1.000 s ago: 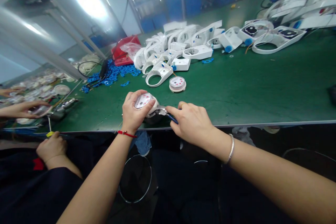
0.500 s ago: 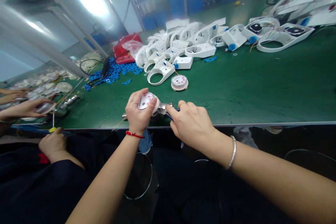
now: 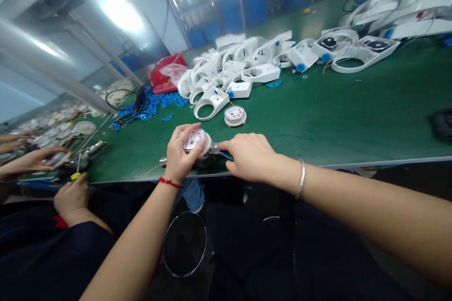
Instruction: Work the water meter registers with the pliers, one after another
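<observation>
My left hand (image 3: pixel 181 153) is wrapped round a water meter dial unit (image 3: pixel 195 140), a round white face with red marks. Beneath it a metal meter body lies at the table's front edge, mostly hidden; its threaded end (image 3: pixel 163 162) pokes out left of my fingers. In my right hand (image 3: pixel 249 156) is a pair of blue-handled pliers (image 3: pixel 226 155), their metal jaws up against the right side of the dial unit. What the jaws grip I cannot make out. A second dial unit (image 3: pixel 235 115) lies face up on the green table (image 3: pixel 318 122), just beyond my hands.
White plastic housings (image 3: pixel 226 70) are heaped at the back, near blue plastic rings (image 3: pixel 155 101) and a red bin (image 3: pixel 164 73). At left a co-worker's hands (image 3: pixel 74 193) hold a yellow-handled screwdriver (image 3: pixel 76 175) and a meter part. A black object (image 3: pixel 443 123) lies far right.
The view has shifted slightly. My right forefinger has stretched forward along the pliers towards their jaws, and the hand sits closer to the dial unit. My left hand keeps its hold.
</observation>
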A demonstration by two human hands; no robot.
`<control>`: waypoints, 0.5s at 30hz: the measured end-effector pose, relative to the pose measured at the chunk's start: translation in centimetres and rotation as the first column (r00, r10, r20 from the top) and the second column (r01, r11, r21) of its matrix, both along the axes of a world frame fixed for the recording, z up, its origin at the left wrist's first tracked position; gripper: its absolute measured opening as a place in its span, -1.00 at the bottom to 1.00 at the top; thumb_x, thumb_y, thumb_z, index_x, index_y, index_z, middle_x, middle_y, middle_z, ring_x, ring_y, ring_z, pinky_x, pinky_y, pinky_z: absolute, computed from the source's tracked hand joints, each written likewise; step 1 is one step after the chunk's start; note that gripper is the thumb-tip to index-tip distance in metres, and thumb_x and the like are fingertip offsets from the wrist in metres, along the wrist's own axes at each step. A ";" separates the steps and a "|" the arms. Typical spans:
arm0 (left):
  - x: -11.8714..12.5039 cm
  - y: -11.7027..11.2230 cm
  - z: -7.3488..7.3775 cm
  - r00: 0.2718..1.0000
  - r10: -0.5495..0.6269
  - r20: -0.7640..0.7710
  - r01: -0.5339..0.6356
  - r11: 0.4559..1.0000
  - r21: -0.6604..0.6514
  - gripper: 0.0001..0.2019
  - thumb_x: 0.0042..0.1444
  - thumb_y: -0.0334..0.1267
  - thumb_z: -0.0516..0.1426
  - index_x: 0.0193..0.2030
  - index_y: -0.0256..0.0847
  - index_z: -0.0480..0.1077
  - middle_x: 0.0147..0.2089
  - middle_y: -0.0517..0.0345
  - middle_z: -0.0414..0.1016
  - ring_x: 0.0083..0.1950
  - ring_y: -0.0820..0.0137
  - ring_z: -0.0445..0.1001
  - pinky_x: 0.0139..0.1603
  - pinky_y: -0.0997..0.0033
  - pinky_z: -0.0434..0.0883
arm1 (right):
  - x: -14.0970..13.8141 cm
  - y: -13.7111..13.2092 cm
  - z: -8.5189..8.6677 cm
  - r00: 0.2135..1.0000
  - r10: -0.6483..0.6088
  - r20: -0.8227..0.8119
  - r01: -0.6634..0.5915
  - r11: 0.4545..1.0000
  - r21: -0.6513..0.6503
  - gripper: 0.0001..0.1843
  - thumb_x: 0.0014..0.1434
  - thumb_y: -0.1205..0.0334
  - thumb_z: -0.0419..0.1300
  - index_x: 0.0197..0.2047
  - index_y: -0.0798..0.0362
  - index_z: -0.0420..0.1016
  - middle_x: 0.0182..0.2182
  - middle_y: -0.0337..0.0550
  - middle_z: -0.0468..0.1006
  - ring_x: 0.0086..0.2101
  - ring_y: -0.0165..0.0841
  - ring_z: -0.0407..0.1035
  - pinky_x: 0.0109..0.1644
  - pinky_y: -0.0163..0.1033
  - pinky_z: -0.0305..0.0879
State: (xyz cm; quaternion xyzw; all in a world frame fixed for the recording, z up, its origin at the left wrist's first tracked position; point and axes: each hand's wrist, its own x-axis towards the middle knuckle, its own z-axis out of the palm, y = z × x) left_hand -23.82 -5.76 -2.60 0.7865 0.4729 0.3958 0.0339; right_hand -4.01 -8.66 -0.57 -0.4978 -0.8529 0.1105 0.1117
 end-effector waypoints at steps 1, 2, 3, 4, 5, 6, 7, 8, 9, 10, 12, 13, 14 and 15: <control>-0.2 0.0 0.4 0.999 -0.017 -0.038 0.015 0.999 -0.045 -0.57 0.10 -0.01 0.10 -0.01 -0.27 0.43 -0.09 0.02 0.37 -0.06 0.29 0.38 -0.01 0.35 0.33 | 0.0 -0.4 -0.1 1.000 0.015 0.015 -0.016 0.998 0.063 -0.63 0.05 0.24 0.10 -0.04 -0.06 0.47 -0.26 -0.01 0.50 -0.27 -0.13 0.40 -0.30 -0.14 0.28; -0.4 -0.1 0.7 0.998 -0.010 -0.067 0.005 0.998 -0.065 -0.58 0.07 -0.01 0.13 -0.03 -0.26 0.44 -0.11 0.04 0.37 -0.08 0.29 0.38 -0.02 0.35 0.33 | -0.1 -0.8 -0.3 0.999 0.026 0.029 -0.029 0.990 0.137 -0.67 0.08 0.27 0.08 -0.06 -0.02 0.47 -0.23 0.02 0.48 -0.25 -0.12 0.38 -0.28 -0.12 0.28; -0.5 -0.1 0.9 0.997 0.017 -0.079 -0.021 0.998 -0.060 -0.59 0.05 -0.01 0.14 -0.06 -0.25 0.46 -0.14 0.06 0.37 -0.11 0.30 0.38 -0.05 0.35 0.34 | -0.2 -1.1 -0.4 0.999 0.031 0.039 -0.039 0.977 0.209 -0.71 0.11 0.30 0.06 -0.10 0.02 0.47 -0.22 0.04 0.46 -0.22 -0.11 0.36 -0.25 -0.09 0.27; -0.6 -0.1 1.0 0.996 0.051 -0.075 -0.054 0.998 -0.039 -0.61 0.04 -0.01 0.14 -0.11 -0.25 0.48 -0.18 0.06 0.37 -0.14 0.30 0.39 -0.07 0.35 0.34 | -0.3 -1.4 -0.5 0.999 0.028 0.044 -0.039 0.963 0.267 -0.73 0.12 0.33 0.03 -0.14 0.04 0.47 -0.21 0.05 0.45 -0.21 -0.10 0.34 -0.22 -0.05 0.26; -0.6 -0.1 1.0 0.994 0.088 -0.064 -0.088 0.996 -0.011 -0.63 0.03 -0.01 0.14 -0.16 -0.26 0.50 -0.21 0.06 0.37 -0.16 0.31 0.39 -0.10 0.36 0.34 | -0.4 -1.6 -0.5 0.999 0.020 0.044 -0.032 0.954 0.300 -0.75 0.14 0.35 0.01 -0.17 0.05 0.46 -0.23 0.05 0.44 -0.20 -0.09 0.33 -0.21 -0.03 0.25; -0.5 -0.1 0.9 0.992 0.115 -0.052 -0.114 0.993 0.013 -0.65 0.03 -0.03 0.14 -0.20 -0.27 0.50 -0.23 0.06 0.38 -0.18 0.31 0.39 -0.12 0.36 0.34 | -0.5 -1.8 -0.6 0.999 0.012 0.038 -0.024 0.952 0.305 -0.75 0.14 0.36 0.00 -0.18 0.05 0.46 -0.26 0.04 0.44 -0.22 -0.09 0.33 -0.22 -0.02 0.25; -0.4 -0.1 0.8 0.991 0.127 -0.042 -0.126 0.992 0.030 -0.67 0.03 -0.05 0.14 -0.22 -0.29 0.50 -0.24 0.05 0.40 -0.19 0.31 0.40 -0.13 0.37 0.34 | -0.7 -1.8 -0.6 0.999 0.007 0.032 -0.016 0.958 0.285 -0.75 0.15 0.37 -0.01 -0.17 0.05 0.45 -0.29 0.02 0.44 -0.25 -0.10 0.34 -0.25 -0.04 0.26; -0.3 -0.2 0.7 0.991 0.129 -0.033 -0.127 0.991 0.038 -0.69 0.03 -0.08 0.14 -0.24 -0.30 0.50 -0.23 0.04 0.43 -0.19 0.31 0.41 -0.13 0.38 0.34 | -0.8 -1.9 -0.6 1.000 0.005 0.030 -0.012 0.968 0.252 -0.74 0.15 0.37 -0.01 -0.16 0.05 0.44 -0.31 0.02 0.44 -0.28 -0.10 0.36 -0.30 -0.08 0.27; -0.2 -0.2 0.7 0.992 0.125 -0.023 -0.124 0.992 0.036 -0.71 0.03 -0.11 0.13 -0.24 -0.30 0.49 -0.23 0.05 0.45 -0.19 0.32 0.41 -0.12 0.39 0.34 | -0.9 -1.9 -0.6 0.999 0.006 0.033 -0.013 0.976 0.218 -0.73 0.15 0.37 -0.01 -0.13 0.06 0.43 -0.32 0.02 0.45 -0.31 -0.11 0.37 -0.34 -0.12 0.28; -0.1 -0.3 0.6 0.993 0.121 -0.015 -0.120 0.992 0.025 -0.72 0.03 -0.12 0.13 -0.24 -0.29 0.49 -0.23 0.06 0.47 -0.19 0.33 0.42 -0.12 0.39 0.34 | -0.9 -1.9 -0.6 0.999 0.008 0.040 -0.015 0.981 0.192 -0.72 0.16 0.37 -0.01 -0.10 0.06 0.42 -0.33 0.02 0.45 -0.33 -0.12 0.39 -0.37 -0.14 0.28; 0.1 -0.3 0.5 0.993 0.116 0.003 -0.116 0.993 -0.006 -0.75 0.03 -0.14 0.13 -0.25 -0.27 0.48 -0.24 0.09 0.50 -0.21 0.34 0.43 -0.13 0.40 0.34 | -1.0 -1.9 -0.7 0.999 0.005 0.052 -0.014 0.984 0.178 -0.69 0.16 0.37 -0.02 -0.06 0.07 0.41 -0.34 0.03 0.46 -0.36 -0.13 0.41 -0.40 -0.17 0.29; 0.1 -0.3 0.5 0.993 0.119 0.012 -0.118 0.993 -0.016 -0.75 0.03 -0.14 0.13 -0.26 -0.26 0.48 -0.25 0.10 0.51 -0.23 0.35 0.44 -0.14 0.40 0.34 | -1.1 -2.0 -0.7 0.999 -0.001 0.053 -0.008 0.983 0.182 -0.69 0.16 0.37 -0.01 -0.05 0.07 0.41 -0.34 0.03 0.47 -0.36 -0.12 0.42 -0.40 -0.17 0.30; 0.2 -0.3 0.5 0.992 0.123 0.018 -0.122 0.992 -0.019 -0.75 0.02 -0.14 0.13 -0.27 -0.26 0.48 -0.27 0.10 0.51 -0.24 0.35 0.44 -0.16 0.40 0.34 | -1.1 -2.0 -0.7 0.999 -0.008 0.049 -0.002 0.983 0.184 -0.68 0.15 0.37 0.00 -0.05 0.07 0.42 -0.34 0.04 0.47 -0.36 -0.12 0.43 -0.40 -0.17 0.30; 0.3 -0.3 0.4 0.992 0.126 0.021 -0.126 0.992 -0.012 -0.75 0.02 -0.14 0.13 -0.27 -0.27 0.48 -0.28 0.10 0.51 -0.25 0.34 0.44 -0.17 0.40 0.34 | -1.2 -2.1 -0.8 0.999 -0.013 0.041 0.005 0.984 0.179 -0.68 0.14 0.36 0.01 -0.05 0.07 0.42 -0.34 0.04 0.48 -0.36 -0.11 0.43 -0.39 -0.16 0.31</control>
